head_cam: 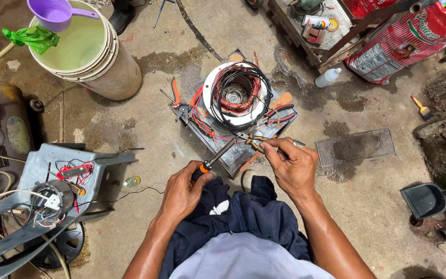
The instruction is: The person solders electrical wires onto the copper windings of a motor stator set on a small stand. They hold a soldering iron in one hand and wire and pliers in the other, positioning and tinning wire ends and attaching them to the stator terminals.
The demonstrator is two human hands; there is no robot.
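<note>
Left hand (181, 192) clenched on the black-and-orange-handled soldering iron (218, 157), tip at the thin wires (254, 138) pinched in the right hand's (292, 165) fingers, just before the copper-wound motor stator (237, 95) on its metal plate (238, 155).

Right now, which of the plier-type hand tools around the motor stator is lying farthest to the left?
The orange-handled pliers, lying on the floor left of the stator. The red-handled pair lies on its right side, and the small orange-and-black ones are near the right hand.

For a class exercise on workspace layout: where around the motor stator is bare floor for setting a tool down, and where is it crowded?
Free: concrete between the bucket and the stator, and between the mesh grille and the dustpan. Crowded: the stator's board, with wires and pliers.
</note>
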